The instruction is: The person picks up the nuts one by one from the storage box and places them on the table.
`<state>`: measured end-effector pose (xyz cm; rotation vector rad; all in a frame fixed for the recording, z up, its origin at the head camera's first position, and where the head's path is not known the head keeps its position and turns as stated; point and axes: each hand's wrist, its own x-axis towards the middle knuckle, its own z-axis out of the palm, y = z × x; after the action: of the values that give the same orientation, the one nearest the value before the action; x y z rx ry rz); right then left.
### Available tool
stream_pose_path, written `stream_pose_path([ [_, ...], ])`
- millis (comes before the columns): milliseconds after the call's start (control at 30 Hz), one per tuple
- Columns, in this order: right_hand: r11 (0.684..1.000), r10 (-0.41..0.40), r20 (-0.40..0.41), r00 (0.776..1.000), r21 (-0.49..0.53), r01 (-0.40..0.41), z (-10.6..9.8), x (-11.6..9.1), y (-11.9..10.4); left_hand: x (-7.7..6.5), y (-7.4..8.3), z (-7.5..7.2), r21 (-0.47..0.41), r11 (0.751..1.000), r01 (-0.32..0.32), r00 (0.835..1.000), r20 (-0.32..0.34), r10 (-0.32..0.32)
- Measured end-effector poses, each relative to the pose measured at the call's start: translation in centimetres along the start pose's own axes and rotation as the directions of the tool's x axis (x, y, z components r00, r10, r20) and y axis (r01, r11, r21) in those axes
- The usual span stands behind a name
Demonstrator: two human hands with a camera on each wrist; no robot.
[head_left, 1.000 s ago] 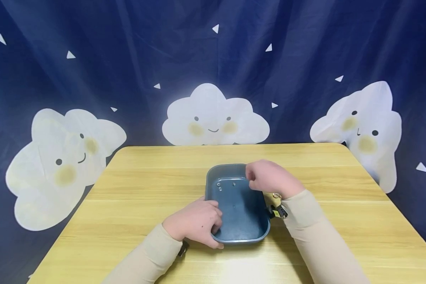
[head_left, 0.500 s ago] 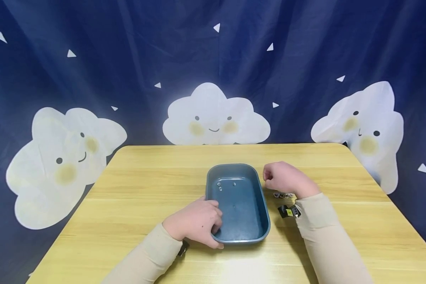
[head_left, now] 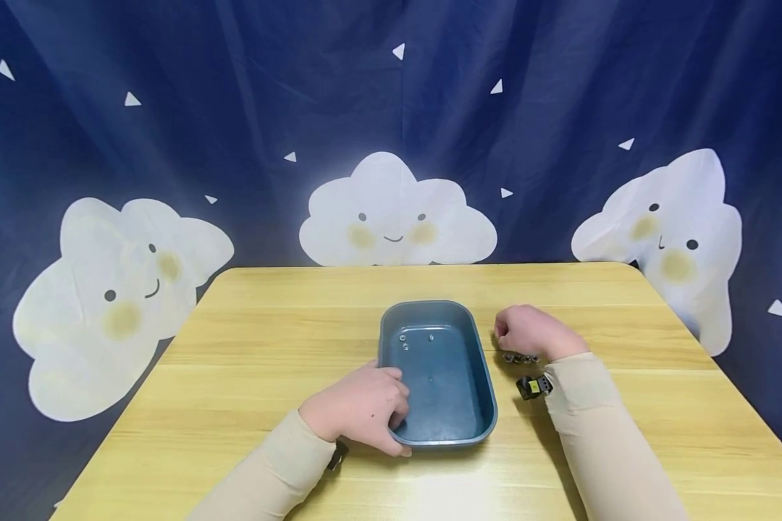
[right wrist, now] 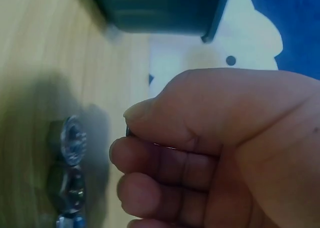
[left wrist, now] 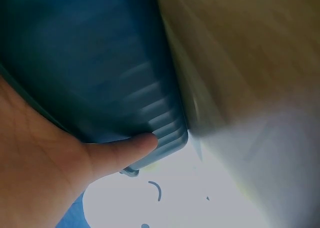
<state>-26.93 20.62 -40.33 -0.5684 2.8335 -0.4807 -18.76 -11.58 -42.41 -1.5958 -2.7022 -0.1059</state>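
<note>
Left hand (head_left: 361,409) has its grip on the blue tray (head_left: 439,394), right hand (head_left: 533,334) pinches some barely visible dark bit (right wrist: 129,132) near those nuts (right wrist: 62,187).

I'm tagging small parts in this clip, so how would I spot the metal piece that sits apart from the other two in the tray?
On the wooden table, find the blue tray that the left hand grips. Inside, near its far end, lies a small metal piece. It sits alone, to the right of two similar pieces close together toward the left side.
</note>
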Motion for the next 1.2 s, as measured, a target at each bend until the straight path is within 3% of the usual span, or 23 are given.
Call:
stream_pose_path([
  [767, 0.999, 0.047, 0.098, 0.994, 0.005, -0.048, 0.90, 0.44, 0.94, 0.04, 0.03, -0.13, 0.021, 1.000, 0.005, 1.000, -0.003, -0.005],
  [1200, 0.999, 0.043, 0.046, 0.998, 0.003, -0.043, 0.31, 0.01, 0.39, -0.07, 0.14, -0.24, 0.013, 1.000, 0.011, 1.000, 0.005, -0.011],
])
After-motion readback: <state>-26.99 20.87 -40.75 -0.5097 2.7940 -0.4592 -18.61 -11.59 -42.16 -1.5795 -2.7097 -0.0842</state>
